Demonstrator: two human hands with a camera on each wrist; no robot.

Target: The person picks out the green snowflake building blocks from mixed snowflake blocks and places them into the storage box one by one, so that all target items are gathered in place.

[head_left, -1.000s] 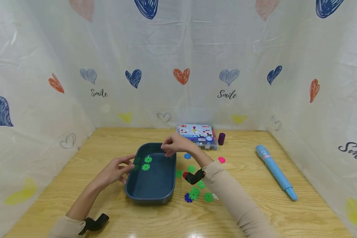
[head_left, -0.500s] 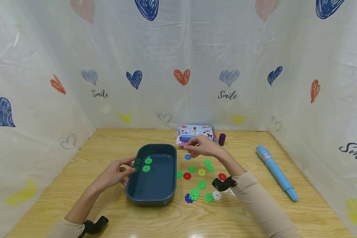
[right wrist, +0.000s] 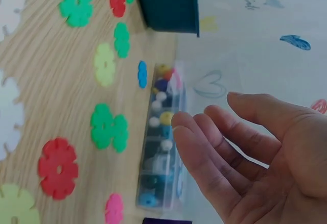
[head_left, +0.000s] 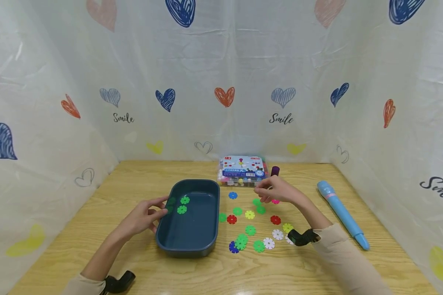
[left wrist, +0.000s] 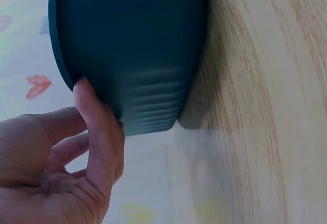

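Right hand (head_left: 277, 190) half open, fingers loosely bent, holding nothing, near two touching green notched discs (head_left: 260, 209) on the wooden table (head_left: 299, 274), right of the dark teal tray (head_left: 190, 235). Left hand (head_left: 142, 215) loosely spread, fingertips touching the tray's outer left side. Discs probably light, stiff plastic, slick, hard to lift flat; best pinched by opposite edges. Look: thin, flower-like, bright, small centre hole. Two more green discs (head_left: 182, 209) lie inside the tray.
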